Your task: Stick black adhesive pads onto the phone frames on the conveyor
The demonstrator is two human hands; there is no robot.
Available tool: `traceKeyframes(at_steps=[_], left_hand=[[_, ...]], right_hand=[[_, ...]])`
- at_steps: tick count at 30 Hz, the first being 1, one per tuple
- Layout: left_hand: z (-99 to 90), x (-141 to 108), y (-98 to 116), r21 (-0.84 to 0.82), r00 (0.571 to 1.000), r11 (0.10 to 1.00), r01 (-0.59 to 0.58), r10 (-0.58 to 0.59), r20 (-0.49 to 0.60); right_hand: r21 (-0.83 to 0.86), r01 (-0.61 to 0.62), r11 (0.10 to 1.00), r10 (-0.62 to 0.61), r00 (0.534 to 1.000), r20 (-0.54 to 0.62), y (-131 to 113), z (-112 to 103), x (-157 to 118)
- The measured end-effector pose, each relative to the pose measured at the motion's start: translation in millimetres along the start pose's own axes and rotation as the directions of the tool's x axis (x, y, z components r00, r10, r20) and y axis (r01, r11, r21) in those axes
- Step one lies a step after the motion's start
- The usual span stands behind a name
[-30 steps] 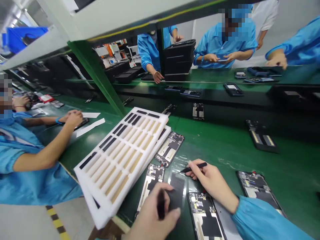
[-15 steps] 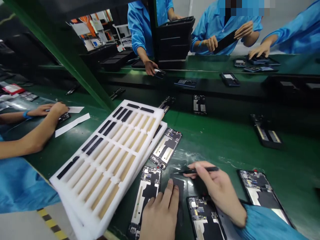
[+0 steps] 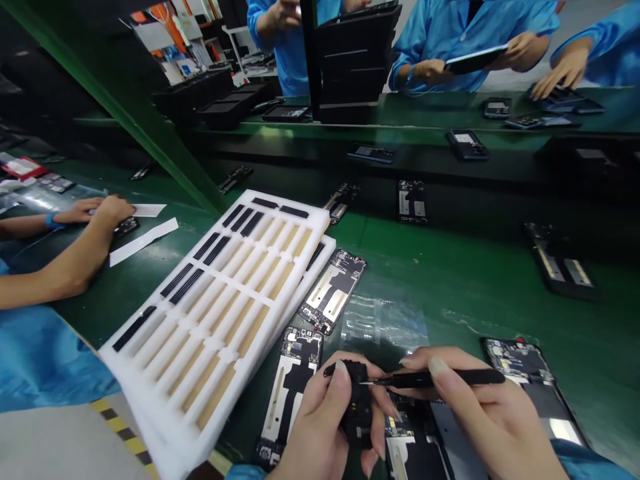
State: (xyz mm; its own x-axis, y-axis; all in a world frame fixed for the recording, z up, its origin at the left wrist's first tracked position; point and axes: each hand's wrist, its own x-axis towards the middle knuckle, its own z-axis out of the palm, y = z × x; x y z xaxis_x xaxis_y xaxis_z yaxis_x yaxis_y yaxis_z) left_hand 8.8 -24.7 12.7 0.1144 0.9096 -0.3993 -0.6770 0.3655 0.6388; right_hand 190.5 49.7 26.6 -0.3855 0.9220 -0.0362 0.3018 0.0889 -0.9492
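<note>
Tweezers (image 3: 440, 379) at black part (image 3: 357, 410).
Our left hand (image 3: 317, 433) clasps the part, our right hand (image 3: 487, 417) pinches the tweezers; unsteady grip could scratch it.

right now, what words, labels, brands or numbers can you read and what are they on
None can be read.
Opened phone by the foam tray: details too small to read.
Pale patch on a phone across the bench: too small to read.
Black part held in the fingers: no legible marking.
Tweezers: no lettering visible.
Paper strip: no print visible.
</note>
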Motion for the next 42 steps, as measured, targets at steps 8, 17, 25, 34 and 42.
traceKeyframes(at_steps=[8,17,25,34,42], left_hand=[[2.8,2,1,0.036,1.0,0.999,0.0,0.001,-0.022],[8.3,4,2,0.055,0.993,0.998,0.011,-0.004,-0.115],[7.2,18,14,0.762,0.886,0.635,-0.131,0.42,-0.198],[5.0,73,11,0.625,0.913,-0.761,-0.174,0.113,0.393],[-0.3,80,10,0.586,0.939,-0.781,-0.217,-0.002,0.345]], right_hand=[[-0.012,0.004,1.0,-0.005,0.999,-0.054,-7,0,1],[-0.051,0.046,0.998,-0.051,0.993,-0.104,-11,2,-3],[0.144,-0.164,0.976,0.203,0.925,-0.321,20,-51,41],[0.325,-0.212,0.922,0.251,0.965,-0.083,68,-34,69],[0.219,-0.164,0.962,0.182,0.981,-0.066,77,-30,65]])
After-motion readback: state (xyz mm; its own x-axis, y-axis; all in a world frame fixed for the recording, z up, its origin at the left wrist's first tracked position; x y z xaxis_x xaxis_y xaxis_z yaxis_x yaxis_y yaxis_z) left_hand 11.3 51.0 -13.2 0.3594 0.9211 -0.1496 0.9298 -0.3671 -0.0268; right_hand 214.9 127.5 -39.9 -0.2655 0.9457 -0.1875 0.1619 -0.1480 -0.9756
